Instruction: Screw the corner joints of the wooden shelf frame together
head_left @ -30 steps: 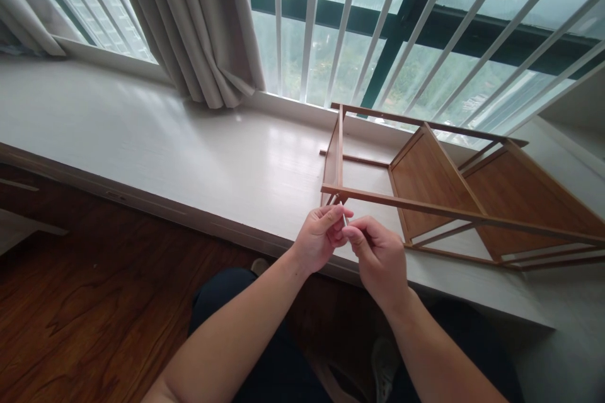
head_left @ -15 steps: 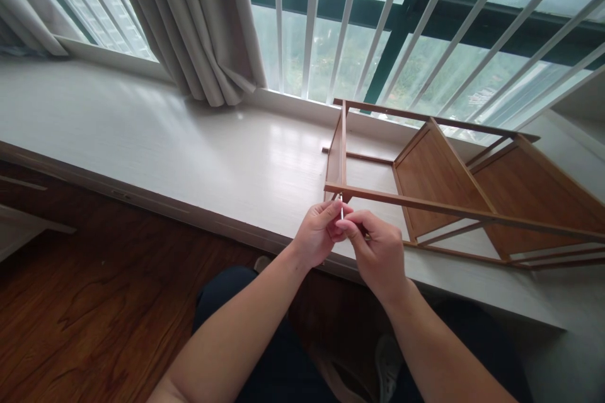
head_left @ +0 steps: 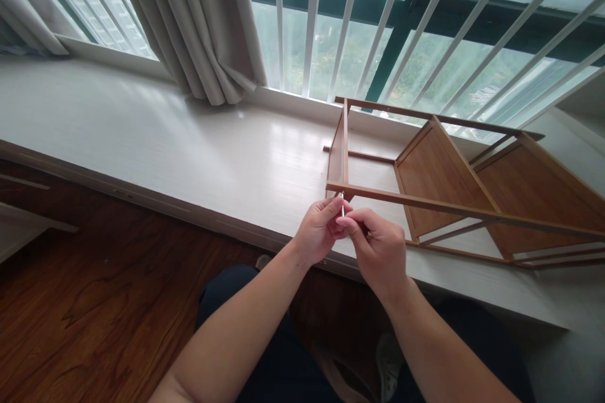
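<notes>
A wooden shelf rack (head_left: 454,209) lies on its side on the white window ledge. At the left end of its near rail, a thin metal rod (head_left: 343,206), like the shaft of a hex key, points up to the rail's underside. My left hand (head_left: 317,232) is closed in a pinch round the upper part of the rod, just under the rail. Thumb and forefinger of my right hand (head_left: 378,245) pinch its lower end. The rod's tip and whatever it meets at the rail are too small to make out.
The white ledge (head_left: 198,145) runs along a window with white bars (head_left: 312,25). A grey curtain (head_left: 193,25) hangs at the back. Below lies a dark wood floor (head_left: 104,302), with my legs and a shoe (head_left: 388,362) close to the ledge's front edge.
The view has shifted very slightly. Both hands stay at the same corner of the rack with the rod between them; I see no clear movement of the rack.
</notes>
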Available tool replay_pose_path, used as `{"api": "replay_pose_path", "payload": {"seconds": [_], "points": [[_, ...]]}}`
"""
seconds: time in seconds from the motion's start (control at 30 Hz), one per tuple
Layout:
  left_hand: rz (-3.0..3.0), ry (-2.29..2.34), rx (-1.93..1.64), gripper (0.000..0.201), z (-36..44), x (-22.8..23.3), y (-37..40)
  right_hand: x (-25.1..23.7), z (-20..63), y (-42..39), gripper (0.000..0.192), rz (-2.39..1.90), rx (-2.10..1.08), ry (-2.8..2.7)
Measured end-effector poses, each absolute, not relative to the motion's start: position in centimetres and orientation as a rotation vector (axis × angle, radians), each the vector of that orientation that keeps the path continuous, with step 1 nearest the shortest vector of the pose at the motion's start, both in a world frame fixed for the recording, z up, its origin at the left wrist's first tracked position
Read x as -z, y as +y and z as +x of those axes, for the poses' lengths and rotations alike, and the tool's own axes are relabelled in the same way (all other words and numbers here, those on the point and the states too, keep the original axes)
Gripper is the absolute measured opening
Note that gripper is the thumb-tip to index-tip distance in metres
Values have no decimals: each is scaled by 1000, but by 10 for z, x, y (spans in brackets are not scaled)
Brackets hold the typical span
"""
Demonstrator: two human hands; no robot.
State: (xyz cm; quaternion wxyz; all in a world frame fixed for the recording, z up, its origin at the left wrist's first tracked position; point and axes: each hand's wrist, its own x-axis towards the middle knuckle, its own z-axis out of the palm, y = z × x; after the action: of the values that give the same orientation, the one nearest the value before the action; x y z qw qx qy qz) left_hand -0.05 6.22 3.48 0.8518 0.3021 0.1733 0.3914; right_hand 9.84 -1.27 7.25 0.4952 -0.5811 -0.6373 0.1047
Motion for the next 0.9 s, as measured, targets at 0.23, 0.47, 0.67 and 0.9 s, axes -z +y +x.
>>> {"api": "replay_pose_path", "payload": {"seconds": [0.23,0.47,0.67,0.9], "points": [[612,363,-770,41,-3,-35,65,-73,96,-10,22,-1420,-207,-1568],[591,336,-746,39,-3,-35,66,-73,95,-12,24,-1450,-208,-1543],[597,385,-781,39,-1,-37,65,-59,94,-19,26,-1464,-273,-1537],[627,445,-792,38,-1,-34,65,-52,87,-19,35,-1438,-542,-1439]]}}
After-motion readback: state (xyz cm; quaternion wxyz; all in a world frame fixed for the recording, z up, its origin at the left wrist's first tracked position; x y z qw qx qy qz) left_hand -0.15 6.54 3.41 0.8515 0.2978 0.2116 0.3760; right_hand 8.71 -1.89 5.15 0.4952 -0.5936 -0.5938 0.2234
